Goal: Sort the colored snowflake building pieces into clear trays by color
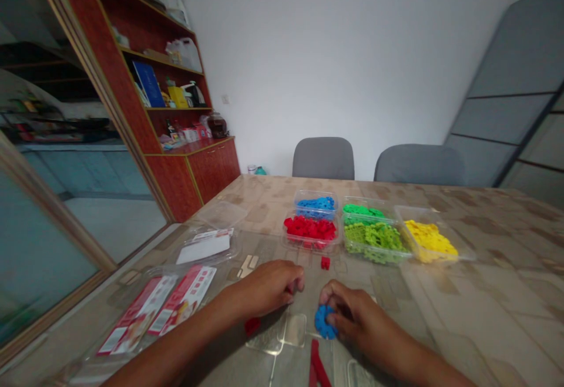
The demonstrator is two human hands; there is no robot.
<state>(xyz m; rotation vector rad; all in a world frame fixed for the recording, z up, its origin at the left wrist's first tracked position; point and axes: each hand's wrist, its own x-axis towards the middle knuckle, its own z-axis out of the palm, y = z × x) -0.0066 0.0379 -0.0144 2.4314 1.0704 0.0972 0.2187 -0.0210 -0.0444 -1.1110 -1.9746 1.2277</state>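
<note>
My right hand (352,313) rests on the table with its fingers curled round a blue snowflake-shaped piece (325,321). My left hand (271,286) lies beside it in a loose fist, and what its fingertips hold is hidden. A loose red piece (325,262) sits on the table just beyond both hands. Another red piece (252,325) lies under my left wrist. Clear tubs hold red pieces (311,228), blue pieces (316,204), dark green pieces (362,211), light green pieces (374,237) and yellow pieces (429,239).
Clear lids and red-and-white printed leaflets (158,305) lie at the left of the patterned table (484,293). A red tool (318,366) lies near the front edge. Two grey chairs (324,158) stand behind the table. A red wooden cabinet (176,111) stands at the left.
</note>
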